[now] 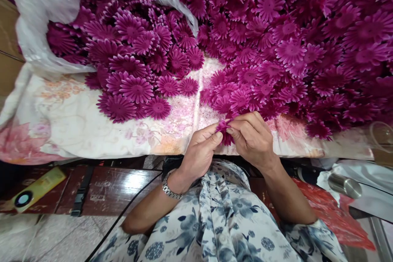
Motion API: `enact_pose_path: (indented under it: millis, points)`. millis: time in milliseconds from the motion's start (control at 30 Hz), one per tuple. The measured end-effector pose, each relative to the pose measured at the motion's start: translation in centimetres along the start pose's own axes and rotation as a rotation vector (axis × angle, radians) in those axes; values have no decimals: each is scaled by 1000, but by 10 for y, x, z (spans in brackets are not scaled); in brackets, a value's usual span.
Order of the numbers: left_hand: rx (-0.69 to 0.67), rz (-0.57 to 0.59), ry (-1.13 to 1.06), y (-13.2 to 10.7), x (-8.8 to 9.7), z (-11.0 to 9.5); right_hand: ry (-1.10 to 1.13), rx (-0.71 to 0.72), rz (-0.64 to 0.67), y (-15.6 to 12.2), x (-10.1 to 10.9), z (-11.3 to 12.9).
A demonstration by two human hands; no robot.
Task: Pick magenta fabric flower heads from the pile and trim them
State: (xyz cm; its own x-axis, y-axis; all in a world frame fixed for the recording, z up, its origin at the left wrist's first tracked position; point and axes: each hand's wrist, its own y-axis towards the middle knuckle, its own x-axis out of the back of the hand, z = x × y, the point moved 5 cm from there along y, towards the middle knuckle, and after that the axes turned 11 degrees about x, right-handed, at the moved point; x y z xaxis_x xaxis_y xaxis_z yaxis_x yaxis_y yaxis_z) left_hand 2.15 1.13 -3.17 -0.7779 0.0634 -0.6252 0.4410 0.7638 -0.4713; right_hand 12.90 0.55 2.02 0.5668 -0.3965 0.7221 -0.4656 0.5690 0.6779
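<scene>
Just over the table's near edge, my left hand (201,147) and my right hand (254,137) come together around a magenta artificial flower (226,134). The left thumb and fingers pinch its left side; the right thumb and fingertips pinch its right side. Much of this flower is covered by my fingers. Right behind the hands begins a large heap of magenta artificial flowers (291,51). To the left, flat flower pieces (136,88) spill from a clear plastic bag (33,45) onto the cloth.
A floral cloth (80,131) covers the table. Below its edge, a dark red bench (104,188) holds a yellow device (43,188) and a black strap (82,192). At right are a clear cup (382,136), a metal cylinder (345,185) and a red plastic bag (334,217).
</scene>
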Motion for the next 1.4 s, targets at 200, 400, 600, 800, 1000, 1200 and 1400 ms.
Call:
enact_pose_path:
  millis: [200, 400, 600, 800, 1000, 1200, 1400]
  points:
    - [-25, -63, -24, -1, 8, -4, -378, -153, -169, 0, 28, -36]
    - [19, -83, -90, 0, 10, -5, -149, -78, -15, 7, 18, -22]
    - [42, -61, -40, -2, 6, -3, 88, -25, 104, 7, -8, 0]
    - [-31, -78, 2, -3, 5, -6, 73, -85, 96, 3, -8, 0]
    - [-48, -145, -8, -4, 12, -3, -138, -83, -92, 1, 8, -13]
    - [-65, -91, -26, -4, 12, -5, -427, -195, -6, -4, 24, -41]
    - [-12, -135, -20, -3, 10, -3, -21, -47, 82, 4, 5, -6]
